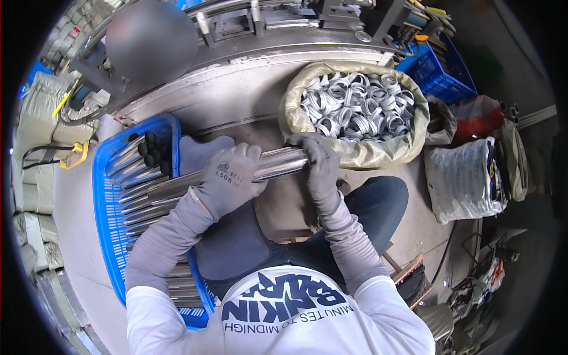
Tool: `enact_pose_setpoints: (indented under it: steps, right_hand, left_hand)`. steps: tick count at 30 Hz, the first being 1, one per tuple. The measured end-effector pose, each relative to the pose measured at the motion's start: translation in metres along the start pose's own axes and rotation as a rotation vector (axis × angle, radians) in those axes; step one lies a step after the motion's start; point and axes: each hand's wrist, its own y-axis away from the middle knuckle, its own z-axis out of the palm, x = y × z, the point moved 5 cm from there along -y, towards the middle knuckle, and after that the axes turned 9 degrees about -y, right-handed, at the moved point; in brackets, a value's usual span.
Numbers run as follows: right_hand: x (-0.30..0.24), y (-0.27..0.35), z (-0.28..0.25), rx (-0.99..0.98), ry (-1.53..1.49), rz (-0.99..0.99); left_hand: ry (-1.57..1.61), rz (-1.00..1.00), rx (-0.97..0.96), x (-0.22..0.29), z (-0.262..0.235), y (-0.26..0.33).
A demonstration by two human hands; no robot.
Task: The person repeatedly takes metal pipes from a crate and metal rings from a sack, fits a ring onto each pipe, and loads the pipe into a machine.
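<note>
Both gloved hands clench one shiny steel tube (278,164): the left hand (228,180) wraps its middle, the right hand (319,165) closes over its end at about two o'clock. The tube is long, round and mirror-bright, lying across the lap. At nine o'clock a blue basket (109,177) holds more tubes; at one o'clock a sack (361,151) brims with metal rings (358,106).
</note>
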Motion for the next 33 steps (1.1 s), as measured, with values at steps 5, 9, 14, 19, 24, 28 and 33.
enact_pose_setpoints:
  steps: [5, 9, 14, 19, 24, 28, 33]
  right_hand:
    - [0.021, 0.010, 0.003, 0.119, -0.084, 0.165]
    - [0.042, 0.019, 0.009, 0.173, -0.105, 0.316]
    - [0.078, 0.023, 0.000, 0.249, -0.343, 0.514]
    - [0.052, 0.002, -0.034, 0.265, -0.143, 0.282]
    - [0.056, -0.019, -0.014, 0.040, -0.085, 0.314]
    - [0.074, -0.063, -0.071, 0.248, 0.304, 0.198]
    - [0.141, -0.070, -0.125, 0.097, 1.033, 0.260]
  left_hand:
    - [-0.166, 0.044, -0.019, 0.008, 0.006, -0.006]
    - [-0.177, 0.026, -0.038, 0.010, 0.010, -0.006]
    - [-0.019, 0.238, 0.427, 0.042, -0.024, 0.003]
    - [0.923, -0.160, 0.110, 0.001, 0.018, 0.065]
    - [1.215, -0.268, 0.891, -0.043, -0.033, 0.034]
    - [0.442, 0.176, 1.035, -0.051, -0.104, 0.016]
    - [0.474, -0.205, 0.467, -0.030, -0.118, 0.006]
